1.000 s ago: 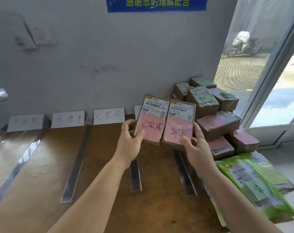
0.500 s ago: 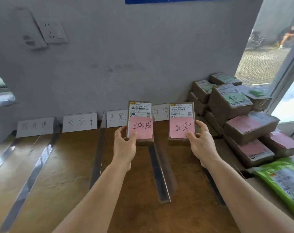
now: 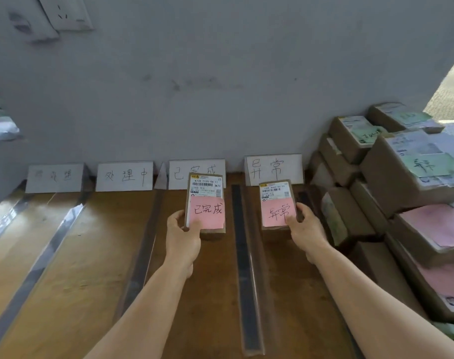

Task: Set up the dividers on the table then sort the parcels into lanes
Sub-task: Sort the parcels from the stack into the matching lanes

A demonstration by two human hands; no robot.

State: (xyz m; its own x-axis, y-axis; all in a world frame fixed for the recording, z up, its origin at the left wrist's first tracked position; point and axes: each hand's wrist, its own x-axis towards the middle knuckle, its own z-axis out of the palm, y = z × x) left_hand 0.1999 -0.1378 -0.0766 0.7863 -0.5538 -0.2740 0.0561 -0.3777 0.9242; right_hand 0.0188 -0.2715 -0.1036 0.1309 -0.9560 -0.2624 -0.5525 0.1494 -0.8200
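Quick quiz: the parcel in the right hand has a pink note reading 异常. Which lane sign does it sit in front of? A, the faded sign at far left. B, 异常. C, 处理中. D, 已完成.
B: the right hand holds the pink-noted parcel just below the white sign reading 异常, to the right of the dark divider.

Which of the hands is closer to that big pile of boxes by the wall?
Right. The right hand, gripping a parcel, sits just beside the pile. The left hand holds another parcel one lane further away, across a divider.
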